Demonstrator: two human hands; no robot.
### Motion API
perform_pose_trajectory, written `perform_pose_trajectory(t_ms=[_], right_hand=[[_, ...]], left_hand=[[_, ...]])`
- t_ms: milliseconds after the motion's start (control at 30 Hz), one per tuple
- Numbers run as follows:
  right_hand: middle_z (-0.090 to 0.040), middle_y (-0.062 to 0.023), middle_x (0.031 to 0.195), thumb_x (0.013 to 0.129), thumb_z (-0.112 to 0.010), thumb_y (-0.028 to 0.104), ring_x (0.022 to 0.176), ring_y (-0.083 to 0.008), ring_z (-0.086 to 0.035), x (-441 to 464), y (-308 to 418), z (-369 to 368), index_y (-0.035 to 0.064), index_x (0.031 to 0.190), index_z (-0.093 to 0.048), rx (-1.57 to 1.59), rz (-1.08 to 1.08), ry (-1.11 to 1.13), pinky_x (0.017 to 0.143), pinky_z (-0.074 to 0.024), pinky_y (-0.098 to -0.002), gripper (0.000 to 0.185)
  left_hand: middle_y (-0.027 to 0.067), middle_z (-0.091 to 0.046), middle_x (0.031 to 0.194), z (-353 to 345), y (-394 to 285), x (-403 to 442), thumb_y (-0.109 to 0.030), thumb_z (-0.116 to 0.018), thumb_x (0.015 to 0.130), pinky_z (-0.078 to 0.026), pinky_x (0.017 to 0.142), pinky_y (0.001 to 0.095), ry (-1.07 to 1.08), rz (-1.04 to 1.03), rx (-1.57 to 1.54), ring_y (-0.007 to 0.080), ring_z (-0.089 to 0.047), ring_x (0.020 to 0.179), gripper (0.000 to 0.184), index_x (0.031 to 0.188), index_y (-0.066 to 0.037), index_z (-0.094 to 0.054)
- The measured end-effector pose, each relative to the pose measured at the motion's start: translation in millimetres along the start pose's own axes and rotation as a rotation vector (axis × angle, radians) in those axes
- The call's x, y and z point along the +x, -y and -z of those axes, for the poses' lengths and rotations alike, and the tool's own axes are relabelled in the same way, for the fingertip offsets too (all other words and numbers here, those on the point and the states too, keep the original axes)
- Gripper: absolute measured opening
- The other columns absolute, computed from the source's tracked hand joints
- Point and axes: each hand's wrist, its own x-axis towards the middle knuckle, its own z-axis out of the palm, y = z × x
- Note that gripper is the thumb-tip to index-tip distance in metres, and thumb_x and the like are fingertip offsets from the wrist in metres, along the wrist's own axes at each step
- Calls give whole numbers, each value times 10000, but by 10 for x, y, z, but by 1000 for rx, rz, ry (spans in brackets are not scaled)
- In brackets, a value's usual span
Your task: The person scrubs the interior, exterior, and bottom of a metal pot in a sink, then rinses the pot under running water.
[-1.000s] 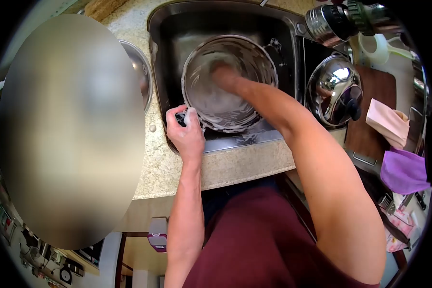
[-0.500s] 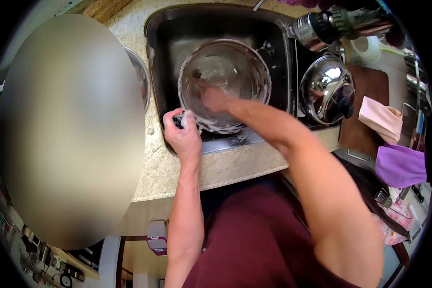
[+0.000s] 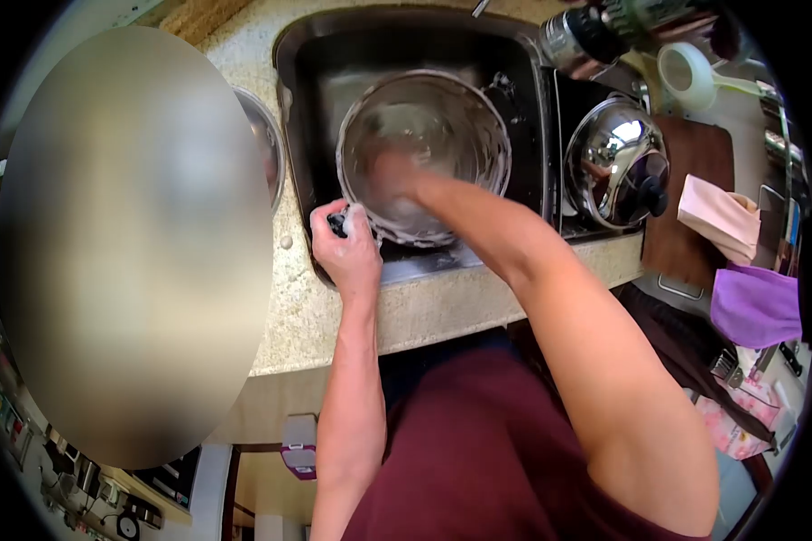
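A large round metal pot (image 3: 465, 149), its walls smeared with suds, stands in the dark steel sink (image 3: 334, 54). My left hand (image 3: 345, 242), wet with foam, is closed round the pot's black handle (image 3: 337, 223) at the lower left rim. Inside the pot is my right hand (image 3: 395, 178), smeared by motion near the left part of the bottom. Its fingers and anything in them cannot be made out.
A shiny domed lid (image 3: 612, 162) with a black knob lies right of the sink, beside a brown board (image 3: 695, 198). Pink (image 3: 720, 218) and purple (image 3: 756, 305) cloths are at the far right. A large blurred oval hides the left side.
My right hand has moved left and slightly down inside the pot over the last second, its forearm following. My left hand has kept its hold on the handle.
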Motion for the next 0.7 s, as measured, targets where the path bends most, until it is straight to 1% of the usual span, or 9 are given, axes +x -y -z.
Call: perform_pose_trajectory(t_ms=[67,133,267,300,367,400,500,600,700], right_hand=[[-752,-174,955,767,-673,245,908,-342,-722,-79,-64,151,65,905,-792,-192,354,-641,824,-570,-448,256],[-746,-188,948,772,-650,232,892,-346,-721,13,-254,477,59,908,-785,-94,182,241,796,-574,-451,258],[-739,-194,928,756,-647,244,885,-338,-721,172,-207,150,59,865,-783,-14,56,124,798,-570,-473,254],[-743,-183,936,751,-658,254,888,-331,-722,134,66,187,66,861,-785,62,53,89,798,-570,-469,252],[-753,-162,974,765,-673,304,926,-326,-720,86,136,419,67,954,-780,-52,118,340,843,-567,-446,321],[-753,-162,974,765,-673,304,926,-326,-720,-43,-36,353,67,954,-780,-33,124,347,843,-567,-446,321],[-747,-185,980,774,-683,317,939,-337,-717,-77,-568,287,87,1007,-780,222,-25,148,855,-559,-451,342],[-737,-205,1020,791,-690,293,944,-323,-720,163,-364,263,91,1030,-784,-213,57,157,849,-564,-444,327],[-732,-220,1050,802,-694,225,948,-326,-721,-36,-162,374,71,1037,-783,123,-51,325,866,-569,-422,295]], left_hand=[[58,-584,709,-49,-2,23,-82,-685,903,-455,553,307,-13,19,30,132,-517,558,162,1019,7,-615],[9,-554,689,-26,53,-3,-88,-675,919,-398,503,259,11,28,-81,73,-494,551,151,1024,-5,-607],[3,-548,684,-31,194,39,-83,-674,924,-396,494,247,-10,-115,44,65,-492,552,150,1033,-11,-600],[-1,-545,678,-59,140,44,-82,-670,928,-396,489,248,-6,-38,-38,63,-491,549,145,1038,-16,-601],[-3,-543,678,-79,55,9,-83,-672,926,-394,490,244,2,43,-82,63,-490,548,141,1030,-15,-605],[-5,-542,677,-20,28,-23,-85,-675,923,-393,492,241,7,118,-128,63,-489,546,138,1022,-13,-610],[1,-560,717,-28,79,17,-80,-675,922,-420,543,250,-14,-26,-27,75,-494,594,134,1019,-11,-614],[7,-569,725,-31,10,52,-79,-677,918,-427,557,257,-4,-30,-22,79,-498,606,132,1013,-9,-616],[9,-571,721,-18,-36,-24,-77,-678,916,-428,561,261,15,17,-7,81,-498,605,133,1012,-7,-617]])
